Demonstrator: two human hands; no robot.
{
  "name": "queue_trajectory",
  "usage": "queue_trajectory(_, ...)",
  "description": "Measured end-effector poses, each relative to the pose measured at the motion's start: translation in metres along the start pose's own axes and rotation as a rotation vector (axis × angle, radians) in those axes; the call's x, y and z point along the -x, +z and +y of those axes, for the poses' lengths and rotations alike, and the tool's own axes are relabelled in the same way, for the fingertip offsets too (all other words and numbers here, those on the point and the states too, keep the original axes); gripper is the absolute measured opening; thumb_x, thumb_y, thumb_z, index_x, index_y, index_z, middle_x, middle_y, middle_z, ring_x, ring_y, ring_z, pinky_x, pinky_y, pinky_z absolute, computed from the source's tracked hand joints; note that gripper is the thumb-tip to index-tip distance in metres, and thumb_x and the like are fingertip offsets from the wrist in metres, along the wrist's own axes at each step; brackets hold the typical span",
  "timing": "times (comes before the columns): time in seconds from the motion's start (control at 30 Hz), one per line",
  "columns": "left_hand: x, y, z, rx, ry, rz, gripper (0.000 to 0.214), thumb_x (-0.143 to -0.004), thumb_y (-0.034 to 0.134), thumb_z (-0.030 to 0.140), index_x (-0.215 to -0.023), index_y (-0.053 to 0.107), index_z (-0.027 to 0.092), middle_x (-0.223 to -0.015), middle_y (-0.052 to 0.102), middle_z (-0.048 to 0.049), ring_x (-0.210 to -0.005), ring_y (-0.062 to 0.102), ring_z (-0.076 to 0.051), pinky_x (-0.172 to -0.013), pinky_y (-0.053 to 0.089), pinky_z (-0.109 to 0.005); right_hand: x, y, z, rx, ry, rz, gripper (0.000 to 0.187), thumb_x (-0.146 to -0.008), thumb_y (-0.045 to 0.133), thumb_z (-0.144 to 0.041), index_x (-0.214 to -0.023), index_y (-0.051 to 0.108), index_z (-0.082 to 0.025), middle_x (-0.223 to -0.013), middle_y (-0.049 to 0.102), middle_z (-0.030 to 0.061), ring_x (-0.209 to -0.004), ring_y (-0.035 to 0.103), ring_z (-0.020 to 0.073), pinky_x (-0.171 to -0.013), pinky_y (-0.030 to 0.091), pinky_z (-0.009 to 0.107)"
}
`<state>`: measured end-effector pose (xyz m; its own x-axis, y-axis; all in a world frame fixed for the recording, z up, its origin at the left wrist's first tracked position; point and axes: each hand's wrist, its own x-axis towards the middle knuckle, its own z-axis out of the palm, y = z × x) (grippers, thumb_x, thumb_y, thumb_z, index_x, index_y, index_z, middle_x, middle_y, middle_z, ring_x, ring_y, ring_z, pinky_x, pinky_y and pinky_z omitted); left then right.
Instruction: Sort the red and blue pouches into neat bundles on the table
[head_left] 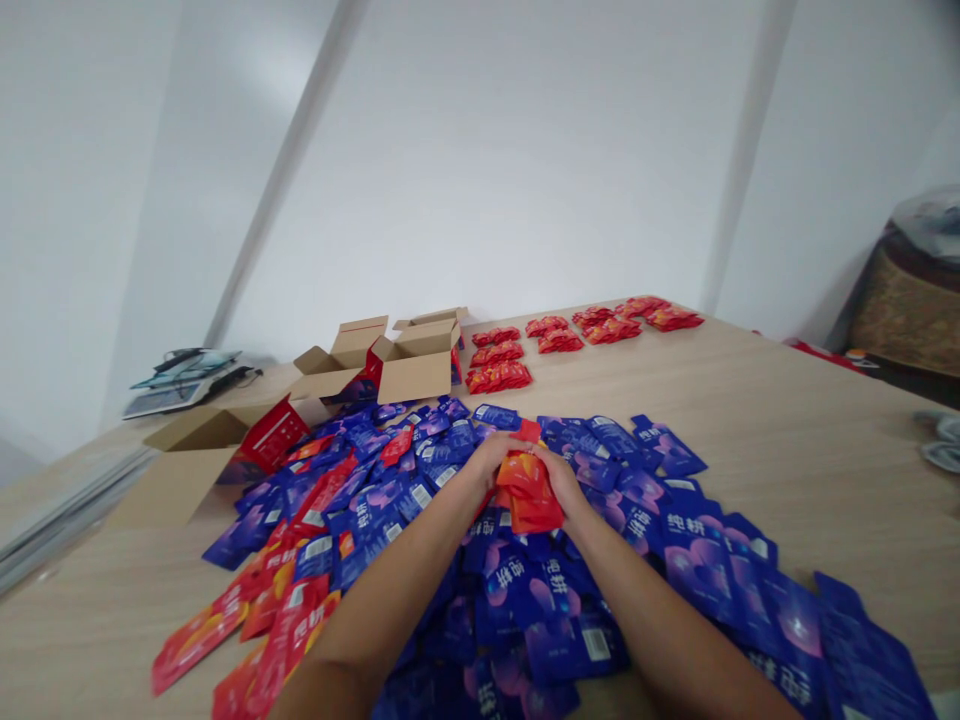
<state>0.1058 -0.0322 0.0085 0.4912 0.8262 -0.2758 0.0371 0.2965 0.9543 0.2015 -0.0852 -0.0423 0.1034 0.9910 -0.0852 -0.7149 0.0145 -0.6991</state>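
So, looks like the gathering step, left hand [496,456] and right hand [559,480] both gripping red-orange pouches [531,495], and any next move probably wants an even squeeze.

Both bare arms, the left arm [405,565] and the right arm [637,585], stretch forward and converge. The 2 hands, left hand [496,453] and right hand [555,472], face each other, closed in a grip, fingers close together.

White characters, seemingly 纯耕, stand on several blue packets [696,570] toward the near edge of the table [810,450] and on a red packet [298,625] left of them. Barcode digits and the print on a red box panel [274,437] are too small to read.
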Motion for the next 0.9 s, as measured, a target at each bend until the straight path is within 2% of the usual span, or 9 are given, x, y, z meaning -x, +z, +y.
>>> queue_trajectory(0.13,-0.009,0.003,-0.008,-0.019,0.171,0.118,0.004,-0.059,0.066,0.019,-0.058,0.065,0.015,-0.049,0.062,-0.0005,-0.043,0.053,-0.013,-0.05,0.041,-0.025,0.006,0.003,-0.007,-0.011,0.05,-0.097,0.024,-0.063,0.073,-0.031,-0.081,0.067,-0.016,-0.072,0.071,0.0007,-0.063,0.066,0.0169,-0.064,0.051,0.027)
queue_trajectory(0.27,-0.009,0.001,-0.008,0.006,0.283,0.187,0.006,-0.059,0.066,0.018,-0.062,0.065,0.014,-0.055,0.064,-0.0003,-0.047,0.056,-0.013,-0.053,0.042,-0.024,0.016,0.006,-0.015,-0.038,0.144,-0.195,0.02,-0.069,0.071,-0.027,-0.086,0.066,-0.018,-0.077,0.071,0.0018,-0.065,0.066,0.0142,-0.065,0.052,0.024)
queue_trajectory(0.37,-0.006,-0.001,-0.002,0.075,0.328,0.213,0.011,-0.059,0.068,0.018,-0.069,0.065,0.012,-0.06,0.066,-0.002,-0.053,0.06,-0.016,-0.056,0.045,-0.026,0.02,0.006,-0.019,-0.064,0.219,-0.275,0.026,-0.073,0.068,-0.028,-0.097,0.063,-0.02,-0.084,0.071,0.0027,-0.069,0.067,0.016,-0.065,0.054,0.028)
queue_trajectory(0.43,-0.004,-0.004,0.004,0.155,0.278,0.154,0.017,-0.06,0.068,0.016,-0.076,0.064,0.012,-0.064,0.067,-0.0037,-0.057,0.062,-0.017,-0.06,0.048,-0.028,0.022,0.006,-0.02,-0.05,0.235,-0.295,0.029,-0.072,0.067,-0.027,-0.1,0.061,-0.02,-0.084,0.071,0.0031,-0.068,0.067,0.0181,-0.062,0.055,0.032)
queue_trajectory(0.57,-0.004,-0.012,0.014,0.301,0.162,-0.063,0.035,-0.062,0.067,0.012,-0.097,0.061,0.014,-0.08,0.069,-0.0058,-0.069,0.066,-0.018,-0.07,0.051,-0.033,0.022,0.006,-0.015,-0.029,0.298,-0.278,0.023,-0.072,0.066,-0.027,-0.092,0.063,-0.016,-0.075,0.071,0.0046,-0.061,0.067,0.019,-0.058,0.055,0.033)
queue_trajectory(0.67,-0.008,-0.014,0.016,0.323,0.182,-0.061,0.038,-0.067,0.067,0.018,-0.104,0.058,0.017,-0.078,0.067,-0.0034,-0.069,0.065,-0.017,-0.069,0.052,-0.033,0.022,0.005,-0.011,-0.049,0.371,-0.274,0.022,-0.074,0.064,-0.03,-0.089,0.064,-0.013,-0.074,0.071,0.0067,-0.062,0.067,0.0197,-0.059,0.055,0.034)
queue_trajectory(0.8,-0.013,-0.008,0.017,0.32,0.261,0.059,0.029,-0.07,0.067,0.034,-0.09,0.06,0.014,-0.061,0.06,0.0007,-0.055,0.06,-0.013,-0.058,0.051,-0.028,0.024,0.007,-0.013,-0.055,0.456,-0.349,0.035,-0.076,0.063,-0.038,-0.101,0.062,-0.014,-0.084,0.072,0.0089,-0.072,0.069,0.0227,-0.066,0.055,0.039)
queue_trajectory(0.9,-0.014,-0.006,0.021,0.33,0.305,0.151,0.029,-0.069,0.067,0.04,-0.077,0.057,0.014,-0.057,0.058,0.0015,-0.052,0.058,-0.012,-0.059,0.051,-0.027,0.025,0.01,-0.014,-0.053,0.465,-0.354,0.039,-0.077,0.062,-0.043,-0.102,0.062,-0.014,-0.089,0.072,0.0102,-0.073,0.069,0.0223,-0.066,0.055,0.037)
